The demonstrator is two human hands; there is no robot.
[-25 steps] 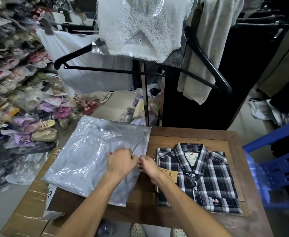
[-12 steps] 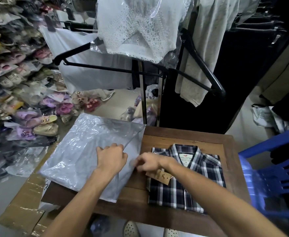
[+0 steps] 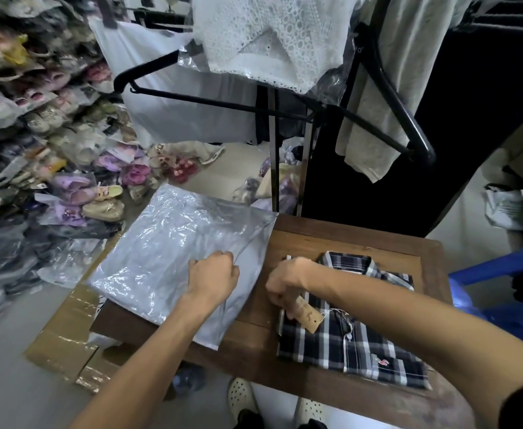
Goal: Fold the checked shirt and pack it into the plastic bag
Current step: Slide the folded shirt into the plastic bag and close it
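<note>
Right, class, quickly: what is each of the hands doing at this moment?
Left hand: fingers curled, pinching the plastic bag at its opening.
Right hand: fingers curled, gripping the checked shirt at its edge.

Clothing stockroom: hanging garments (image 3: 272,41), bagged shoes (image 3: 77,193).

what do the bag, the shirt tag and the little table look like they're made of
Plastic bag: thin clear plastic film, glossy, going by its crinkles and glare.
Tag: looks like plain brown card, matte, hung on a white string.
Table: dark brown wood by the visible grain, probably varnished.
</note>
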